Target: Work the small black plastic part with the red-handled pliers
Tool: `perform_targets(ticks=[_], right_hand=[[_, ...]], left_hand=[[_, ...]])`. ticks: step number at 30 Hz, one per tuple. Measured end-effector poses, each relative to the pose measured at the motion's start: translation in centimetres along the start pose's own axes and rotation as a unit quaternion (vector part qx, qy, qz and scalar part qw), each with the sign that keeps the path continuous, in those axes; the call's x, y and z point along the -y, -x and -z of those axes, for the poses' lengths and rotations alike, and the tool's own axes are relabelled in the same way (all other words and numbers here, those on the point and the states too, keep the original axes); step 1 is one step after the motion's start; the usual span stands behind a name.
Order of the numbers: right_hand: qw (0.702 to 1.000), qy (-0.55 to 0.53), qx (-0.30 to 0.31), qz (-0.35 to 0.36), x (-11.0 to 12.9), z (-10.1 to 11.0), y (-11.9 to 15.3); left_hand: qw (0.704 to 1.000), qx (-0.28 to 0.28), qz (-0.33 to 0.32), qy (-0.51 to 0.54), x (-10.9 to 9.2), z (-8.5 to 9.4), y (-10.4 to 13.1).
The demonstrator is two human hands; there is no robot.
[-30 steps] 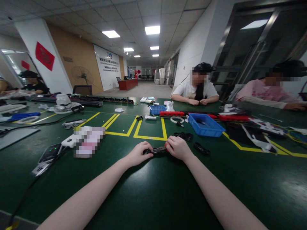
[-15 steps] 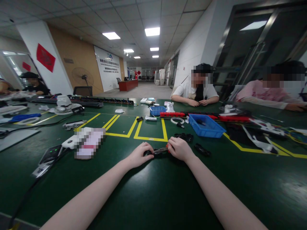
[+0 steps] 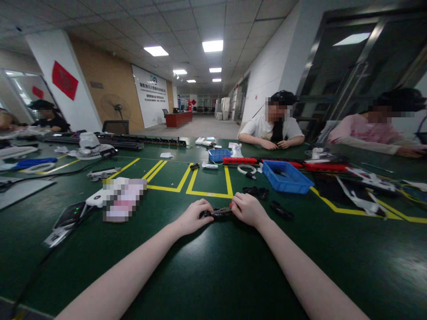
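Note:
My left hand [image 3: 196, 214] is closed on a small black part [image 3: 204, 214] that looks like a bundled cable. Wrapped round the red handle of a metal pliers-like tool [image 3: 224, 210] is my right hand [image 3: 248, 209]. The tool's metal end points left and meets the black part between my hands, just above the green table [image 3: 213, 266]. Fingers hide most of the handle. Bundled black cables [image 3: 256, 192] lie beyond my right hand, and another black bundle [image 3: 281, 210] lies to its right.
A blue tray [image 3: 287, 178] stands at the right, a smaller blue tray [image 3: 219, 154] farther back. Red strips [image 3: 240, 160] lie behind. A white power bank [image 3: 100, 198] and a pixelated phone-like object are at the left. People sit across the table.
My right hand and the tool have shifted slightly left, toward my left hand. My left hand has hardly moved and both grips look the same.

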State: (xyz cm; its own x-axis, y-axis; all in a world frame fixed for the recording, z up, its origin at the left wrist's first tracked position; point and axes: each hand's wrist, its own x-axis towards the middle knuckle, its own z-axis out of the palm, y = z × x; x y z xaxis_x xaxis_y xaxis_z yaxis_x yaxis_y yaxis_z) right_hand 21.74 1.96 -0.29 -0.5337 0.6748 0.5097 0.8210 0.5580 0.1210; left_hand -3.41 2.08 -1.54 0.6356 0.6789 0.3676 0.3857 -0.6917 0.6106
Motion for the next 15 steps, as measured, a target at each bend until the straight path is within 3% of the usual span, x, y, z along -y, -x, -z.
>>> perform_targets(ticks=[15], right_hand=[[1.0, 0.004, 0.01, -0.003, -0.49, 0.05, 0.15]], left_hand=[[1.0, 0.007, 0.001, -0.01, -0.04, 0.09, -0.03]])
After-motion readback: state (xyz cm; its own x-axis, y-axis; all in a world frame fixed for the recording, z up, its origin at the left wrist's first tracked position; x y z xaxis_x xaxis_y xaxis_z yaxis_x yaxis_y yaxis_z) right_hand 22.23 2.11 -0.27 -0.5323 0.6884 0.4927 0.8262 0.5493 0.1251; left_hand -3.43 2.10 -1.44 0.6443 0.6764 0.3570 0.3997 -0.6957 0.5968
